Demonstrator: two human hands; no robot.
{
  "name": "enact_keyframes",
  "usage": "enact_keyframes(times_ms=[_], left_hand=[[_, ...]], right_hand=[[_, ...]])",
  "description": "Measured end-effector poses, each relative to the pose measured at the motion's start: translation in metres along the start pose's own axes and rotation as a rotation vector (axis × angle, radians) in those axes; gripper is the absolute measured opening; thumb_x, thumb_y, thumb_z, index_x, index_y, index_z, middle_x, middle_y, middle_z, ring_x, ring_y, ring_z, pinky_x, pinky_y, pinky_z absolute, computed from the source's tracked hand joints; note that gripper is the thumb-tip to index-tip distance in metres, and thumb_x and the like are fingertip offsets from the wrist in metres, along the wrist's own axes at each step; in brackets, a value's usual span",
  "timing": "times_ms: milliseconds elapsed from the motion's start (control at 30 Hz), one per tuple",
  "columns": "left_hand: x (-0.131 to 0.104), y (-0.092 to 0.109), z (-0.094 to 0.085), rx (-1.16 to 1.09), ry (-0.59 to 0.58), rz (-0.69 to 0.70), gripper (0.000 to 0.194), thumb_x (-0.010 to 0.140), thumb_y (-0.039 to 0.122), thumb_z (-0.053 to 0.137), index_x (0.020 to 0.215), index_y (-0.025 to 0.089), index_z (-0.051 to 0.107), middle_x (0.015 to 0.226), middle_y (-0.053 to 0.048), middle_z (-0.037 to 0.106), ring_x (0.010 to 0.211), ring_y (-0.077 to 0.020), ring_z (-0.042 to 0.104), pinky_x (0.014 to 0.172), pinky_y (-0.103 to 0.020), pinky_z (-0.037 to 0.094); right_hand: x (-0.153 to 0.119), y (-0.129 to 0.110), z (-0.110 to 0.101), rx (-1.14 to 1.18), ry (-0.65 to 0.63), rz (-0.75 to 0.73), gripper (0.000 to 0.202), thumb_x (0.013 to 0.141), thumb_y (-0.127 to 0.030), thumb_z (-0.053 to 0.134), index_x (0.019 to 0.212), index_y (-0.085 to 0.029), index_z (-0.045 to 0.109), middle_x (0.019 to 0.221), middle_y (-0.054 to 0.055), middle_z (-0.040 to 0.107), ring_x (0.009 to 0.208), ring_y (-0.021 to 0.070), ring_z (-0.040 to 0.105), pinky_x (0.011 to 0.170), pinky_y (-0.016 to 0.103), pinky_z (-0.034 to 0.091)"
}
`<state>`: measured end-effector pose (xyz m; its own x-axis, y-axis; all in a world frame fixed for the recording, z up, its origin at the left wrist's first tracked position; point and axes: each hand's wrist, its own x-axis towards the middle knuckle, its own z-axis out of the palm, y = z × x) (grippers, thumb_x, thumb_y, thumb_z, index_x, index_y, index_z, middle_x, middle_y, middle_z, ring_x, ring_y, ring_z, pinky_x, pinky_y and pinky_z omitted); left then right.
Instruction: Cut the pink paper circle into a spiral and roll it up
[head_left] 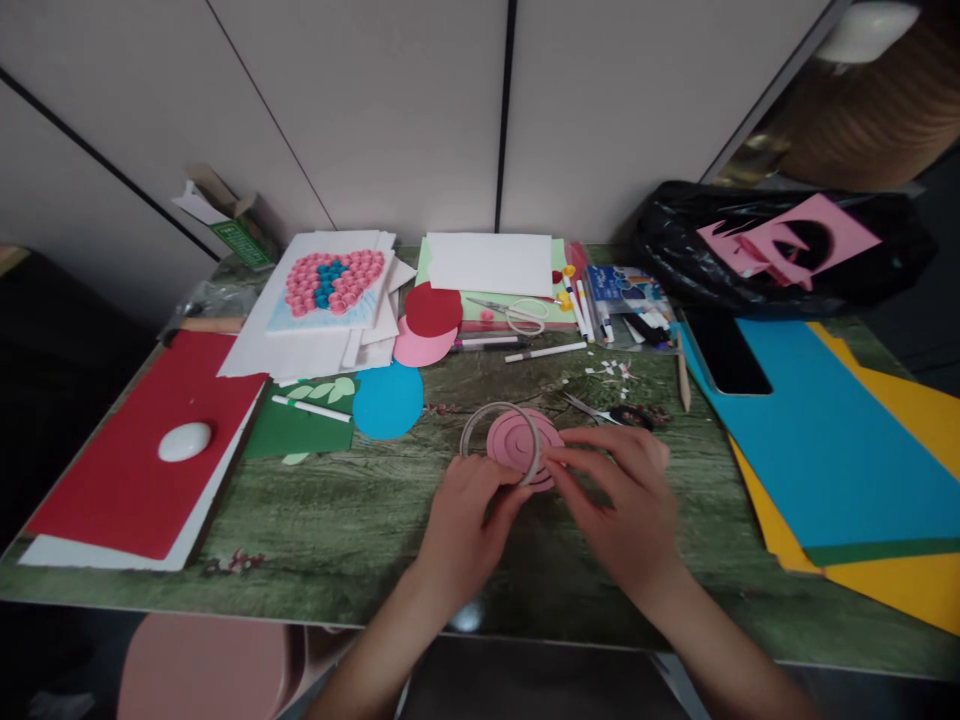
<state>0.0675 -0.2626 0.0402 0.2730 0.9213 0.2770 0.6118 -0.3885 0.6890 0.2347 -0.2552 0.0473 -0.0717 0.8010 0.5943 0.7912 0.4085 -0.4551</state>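
Note:
At the middle of the table, my left hand (480, 505) is closed on a grey ring (469, 432), gripping its lower edge. Behind and partly inside the ring is a pink paper disc (517, 438) with a spiral line on it. My right hand (619, 495) touches the disc's right edge, thumb and fingertips close together; what exactly they pinch is too small to tell. Black-handled scissors (630, 415) lie just beyond the right hand. A blue paper circle (388, 400) lies to the left of the ring.
Red paper (142, 440) bears a white oval object (184, 441) at the left. A heart picture (330, 285), white-handled scissors (525, 317) and markers (546, 352) lie farther back. At the right are a phone (726, 350), blue sheets (847, 440) and a black bag (667, 230).

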Motion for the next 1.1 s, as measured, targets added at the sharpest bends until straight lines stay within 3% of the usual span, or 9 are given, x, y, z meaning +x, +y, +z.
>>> enact_keyframes(times_ms=[333, 633, 833, 1100], left_hand=[[0.003, 0.002, 0.002, -0.062, -0.005, -0.069, 0.006, 0.084, 0.023, 0.055, 0.081, 0.018, 0.057, 0.074, 0.000, 0.064, 0.071, -0.0132, 0.057, 0.067, -0.027, 0.042], [0.002, -0.002, 0.006, -0.068, 0.006, -0.139, 0.007, 0.085, 0.025, 0.054, 0.084, 0.019, 0.057, 0.077, -0.001, 0.065, 0.074, -0.0145, 0.058, 0.070, -0.029, 0.043], [0.002, -0.002, 0.007, 0.034, -0.030, -0.085, 0.007, 0.086, 0.023, 0.052, 0.085, 0.019, 0.057, 0.078, -0.002, 0.064, 0.077, -0.0158, 0.057, 0.070, -0.030, 0.041], [0.003, 0.005, 0.008, 0.172, -0.097, -0.001, 0.012, 0.089, 0.023, 0.047, 0.082, 0.018, 0.055, 0.076, -0.003, 0.063, 0.073, -0.0164, 0.054, 0.066, -0.030, 0.037]], right_hand=[[-0.001, -0.001, -0.002, -0.029, 0.065, -0.052, 0.013, 0.073, -0.016, 0.069, 0.081, -0.025, 0.065, 0.080, -0.001, 0.068, 0.079, 0.0178, 0.057, 0.075, 0.038, 0.038], [-0.007, 0.002, -0.001, -0.048, 0.040, -0.051, 0.013, 0.073, -0.017, 0.069, 0.083, -0.025, 0.065, 0.081, -0.001, 0.068, 0.079, 0.0179, 0.057, 0.075, 0.037, 0.038], [-0.009, 0.009, 0.001, -0.115, 0.004, -0.006, 0.025, 0.076, -0.021, 0.066, 0.101, -0.024, 0.063, 0.097, 0.004, 0.067, 0.089, 0.0203, 0.058, 0.081, 0.038, 0.038], [-0.007, 0.008, 0.000, -0.173, -0.006, -0.157, 0.017, 0.075, -0.018, 0.067, 0.088, -0.029, 0.066, 0.090, -0.002, 0.070, 0.089, 0.0194, 0.056, 0.081, 0.040, 0.034]])
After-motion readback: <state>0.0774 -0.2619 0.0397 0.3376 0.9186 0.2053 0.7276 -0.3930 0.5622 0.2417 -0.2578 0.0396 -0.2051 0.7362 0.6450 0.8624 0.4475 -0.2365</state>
